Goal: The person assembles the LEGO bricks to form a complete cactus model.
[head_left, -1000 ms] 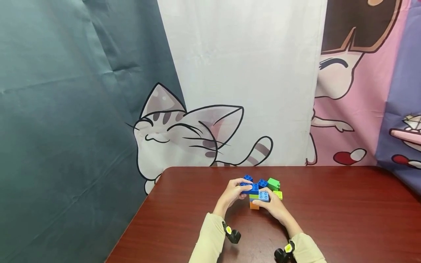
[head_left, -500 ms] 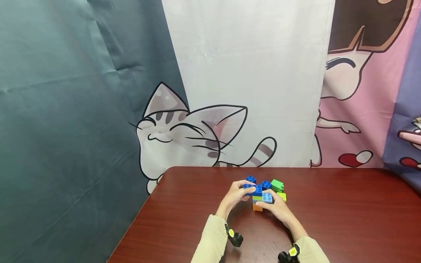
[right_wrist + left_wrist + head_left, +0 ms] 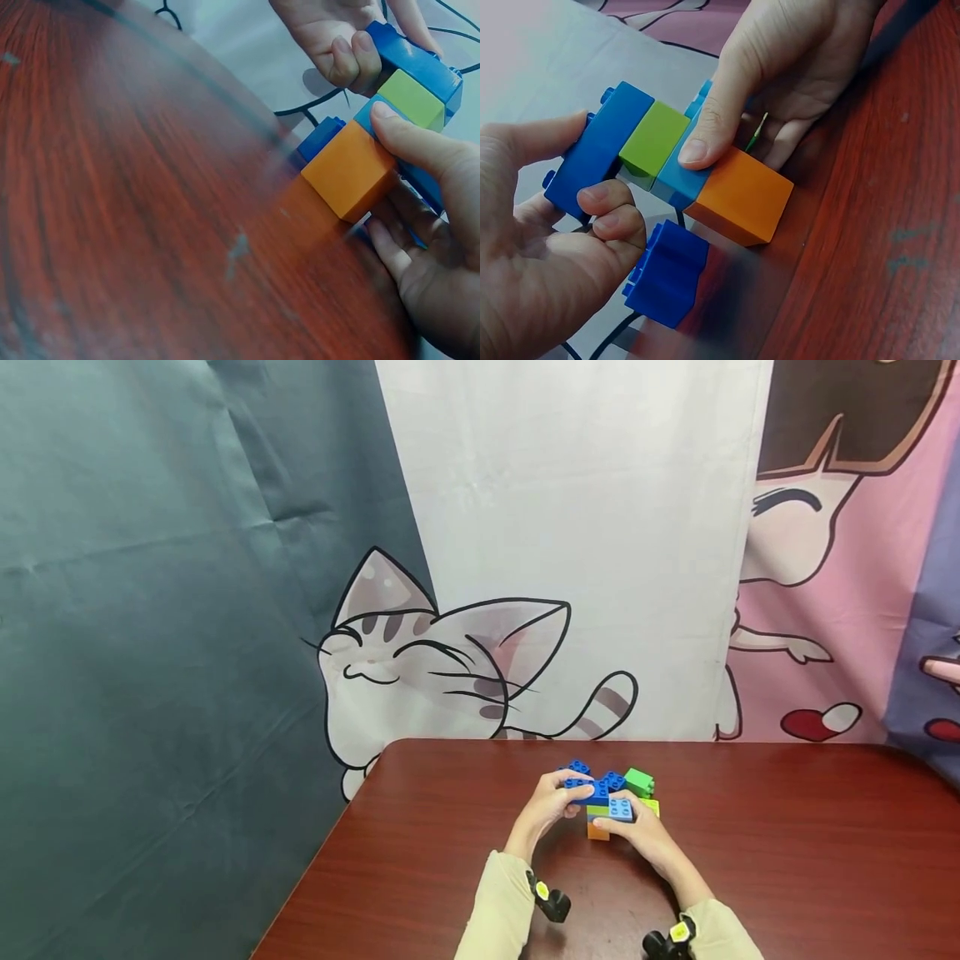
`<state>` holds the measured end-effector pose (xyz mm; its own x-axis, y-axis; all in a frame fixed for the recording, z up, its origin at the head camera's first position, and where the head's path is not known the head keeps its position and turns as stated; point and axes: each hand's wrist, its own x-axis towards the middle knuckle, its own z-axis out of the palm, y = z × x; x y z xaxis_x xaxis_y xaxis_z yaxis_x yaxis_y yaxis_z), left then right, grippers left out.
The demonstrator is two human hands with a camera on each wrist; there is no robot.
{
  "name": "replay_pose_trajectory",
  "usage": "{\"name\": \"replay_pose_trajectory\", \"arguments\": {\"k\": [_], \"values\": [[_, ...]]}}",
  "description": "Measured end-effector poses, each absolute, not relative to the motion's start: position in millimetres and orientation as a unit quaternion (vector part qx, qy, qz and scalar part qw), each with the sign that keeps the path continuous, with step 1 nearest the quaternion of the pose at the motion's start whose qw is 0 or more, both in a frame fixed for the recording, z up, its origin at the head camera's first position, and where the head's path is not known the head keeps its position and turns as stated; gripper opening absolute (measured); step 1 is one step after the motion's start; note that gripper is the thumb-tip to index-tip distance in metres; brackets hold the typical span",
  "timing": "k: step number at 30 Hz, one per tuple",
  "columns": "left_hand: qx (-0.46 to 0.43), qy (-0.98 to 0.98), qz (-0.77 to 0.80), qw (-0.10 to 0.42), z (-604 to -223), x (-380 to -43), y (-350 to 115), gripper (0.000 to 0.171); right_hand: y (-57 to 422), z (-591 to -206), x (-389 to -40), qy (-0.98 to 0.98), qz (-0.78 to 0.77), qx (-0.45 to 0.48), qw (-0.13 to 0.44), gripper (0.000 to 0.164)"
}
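Observation:
A stack of toy building bricks stands between both hands. From the bottom up it has an orange brick (image 3: 742,195), a light blue brick (image 3: 679,182), a lime green brick (image 3: 655,136) and a long dark blue brick (image 3: 604,154). My left hand (image 3: 547,808) pinches the dark blue brick at the top, thumb on its studded side and fingers curled beneath its overhanging end. The right hand (image 3: 651,837) grips the light blue brick, which sticks out to the right; its thumb lies across the front. In the right wrist view the orange brick (image 3: 349,171) is low, close over the table.
Just behind the stack lie loose bricks on the reddish-brown table (image 3: 420,843): a dark blue one (image 3: 579,767), another dark blue one (image 3: 615,780), a green one (image 3: 640,782) and a lime one (image 3: 652,807). A cartoon-printed cloth (image 3: 615,527) hangs beyond the far edge.
The head view has turned slightly left, so everything sits further right in it. Both hands keep the same hold on the stack, and the bricks look unchanged.

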<state>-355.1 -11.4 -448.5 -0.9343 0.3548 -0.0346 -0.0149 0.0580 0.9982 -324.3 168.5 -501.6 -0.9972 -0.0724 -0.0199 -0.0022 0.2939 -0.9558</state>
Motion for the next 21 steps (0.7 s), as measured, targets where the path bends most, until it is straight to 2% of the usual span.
{"name": "replay_pose_trajectory", "arguments": {"k": [9, 21], "values": [[0.110, 0.689, 0.700, 0.150, -456, -351, -10, 0.029, 169, -506, -323, 0.790, -0.612, -0.019, 0.033, 0.055], [0.102, 0.656, 0.737, 0.126, -459, -348, -4, 0.033, 169, -506, -325, 0.786, -0.618, -0.010, 0.017, 0.054]]}}
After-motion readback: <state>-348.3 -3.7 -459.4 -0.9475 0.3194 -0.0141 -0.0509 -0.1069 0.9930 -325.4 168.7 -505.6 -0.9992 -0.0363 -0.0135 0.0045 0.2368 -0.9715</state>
